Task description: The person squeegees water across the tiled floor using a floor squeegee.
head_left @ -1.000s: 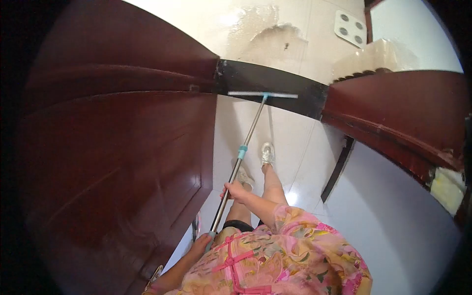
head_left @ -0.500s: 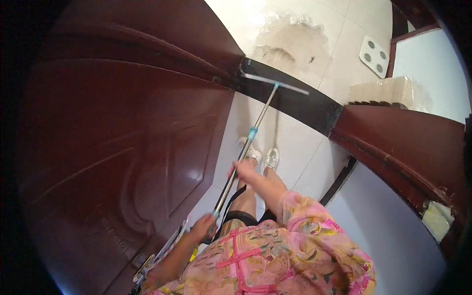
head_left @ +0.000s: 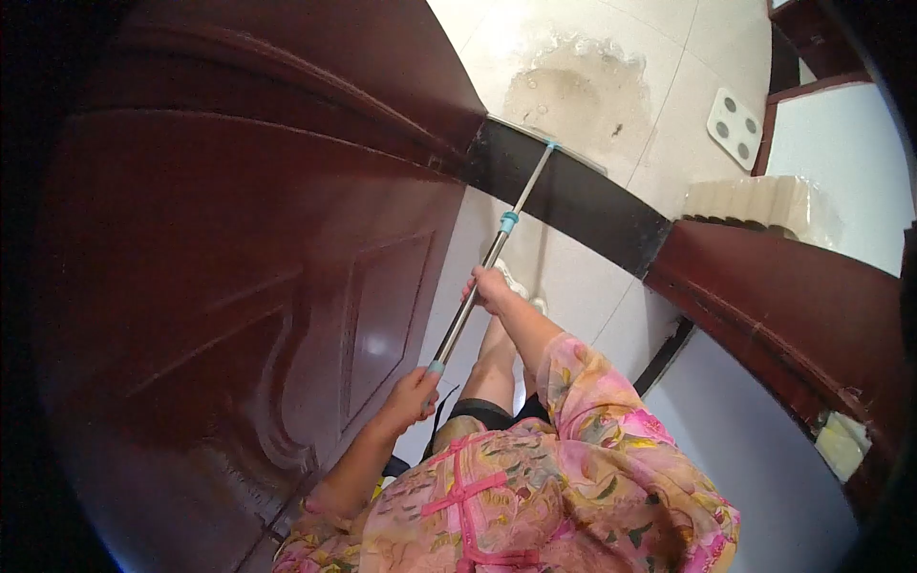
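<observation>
A floor squeegee with a metal pole (head_left: 462, 320) runs from near my waist up to the doorway. My left hand (head_left: 413, 395) is closed round the pole's lower end, at the light blue grip. Farther up, my right hand (head_left: 488, 287) wraps round the metal part of the pole, below the blue collar. The squeegee's thin blade (head_left: 580, 159) lies along the far edge of the black threshold (head_left: 564, 195). Just beyond it, a wet, dirty puddle (head_left: 573, 94) spreads over the pale tiles.
A dark red door (head_left: 239, 258) stands on the left. At the right are a red door frame (head_left: 774, 306), a plastic-wrapped pack of rolls (head_left: 755, 202) and a white panel with four grey circles (head_left: 735, 129). My shoes are on the tiles below the threshold.
The squeegee blade has moved forward from the middle of the black threshold to its far edge. Both hands have moved forward with the pole, and the view has shifted.
</observation>
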`<state>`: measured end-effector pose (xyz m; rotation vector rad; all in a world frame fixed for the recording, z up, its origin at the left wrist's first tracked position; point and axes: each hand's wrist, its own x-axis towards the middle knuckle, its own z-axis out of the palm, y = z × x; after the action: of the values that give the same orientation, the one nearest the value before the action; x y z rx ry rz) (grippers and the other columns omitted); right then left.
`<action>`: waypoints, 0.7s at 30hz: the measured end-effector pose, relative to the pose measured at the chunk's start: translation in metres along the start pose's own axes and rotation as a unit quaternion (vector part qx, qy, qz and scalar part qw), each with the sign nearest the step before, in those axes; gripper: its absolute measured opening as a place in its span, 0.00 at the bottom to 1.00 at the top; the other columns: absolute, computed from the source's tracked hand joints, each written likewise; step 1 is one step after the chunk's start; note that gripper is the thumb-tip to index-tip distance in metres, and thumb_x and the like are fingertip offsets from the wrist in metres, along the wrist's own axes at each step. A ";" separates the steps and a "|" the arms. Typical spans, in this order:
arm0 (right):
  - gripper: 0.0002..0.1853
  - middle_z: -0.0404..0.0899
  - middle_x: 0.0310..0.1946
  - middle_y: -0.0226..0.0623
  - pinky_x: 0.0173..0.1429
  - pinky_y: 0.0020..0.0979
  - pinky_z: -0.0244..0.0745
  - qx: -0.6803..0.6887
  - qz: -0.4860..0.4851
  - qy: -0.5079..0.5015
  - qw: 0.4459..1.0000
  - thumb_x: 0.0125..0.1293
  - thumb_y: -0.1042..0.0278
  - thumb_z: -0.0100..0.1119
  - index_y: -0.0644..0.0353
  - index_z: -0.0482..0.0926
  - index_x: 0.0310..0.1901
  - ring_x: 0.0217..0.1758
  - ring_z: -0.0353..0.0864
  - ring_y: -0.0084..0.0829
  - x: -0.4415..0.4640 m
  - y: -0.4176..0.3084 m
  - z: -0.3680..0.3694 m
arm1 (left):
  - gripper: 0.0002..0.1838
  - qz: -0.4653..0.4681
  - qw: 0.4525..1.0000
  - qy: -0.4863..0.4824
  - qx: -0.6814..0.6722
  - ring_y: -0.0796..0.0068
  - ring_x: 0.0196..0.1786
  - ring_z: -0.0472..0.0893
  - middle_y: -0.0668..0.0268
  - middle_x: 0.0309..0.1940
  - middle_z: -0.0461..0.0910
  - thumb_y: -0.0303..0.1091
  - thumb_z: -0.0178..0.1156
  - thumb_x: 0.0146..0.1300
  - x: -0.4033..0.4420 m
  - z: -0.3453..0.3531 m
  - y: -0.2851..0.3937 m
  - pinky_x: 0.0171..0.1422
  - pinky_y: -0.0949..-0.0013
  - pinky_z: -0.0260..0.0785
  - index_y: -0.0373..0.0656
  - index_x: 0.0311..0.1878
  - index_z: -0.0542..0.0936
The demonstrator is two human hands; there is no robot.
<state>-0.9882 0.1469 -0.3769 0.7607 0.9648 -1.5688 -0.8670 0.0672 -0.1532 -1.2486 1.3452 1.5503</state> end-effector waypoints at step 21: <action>0.09 0.63 0.18 0.33 0.15 0.25 0.62 0.161 -0.184 0.114 0.963 0.56 0.65 0.48 0.59 0.62 0.28 0.15 0.64 0.25 0.000 -0.169 0.002 | 0.15 0.027 0.970 -0.199 -0.139 0.80 0.26 0.71 0.66 0.27 0.70 0.43 0.43 0.61 0.053 0.024 0.131 0.26 0.81 0.63 0.42 0.40 0.68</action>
<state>-1.1541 0.1590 -0.3441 1.0498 1.0752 -2.0274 -1.0095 0.0610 -0.1675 -0.9913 0.9342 1.9557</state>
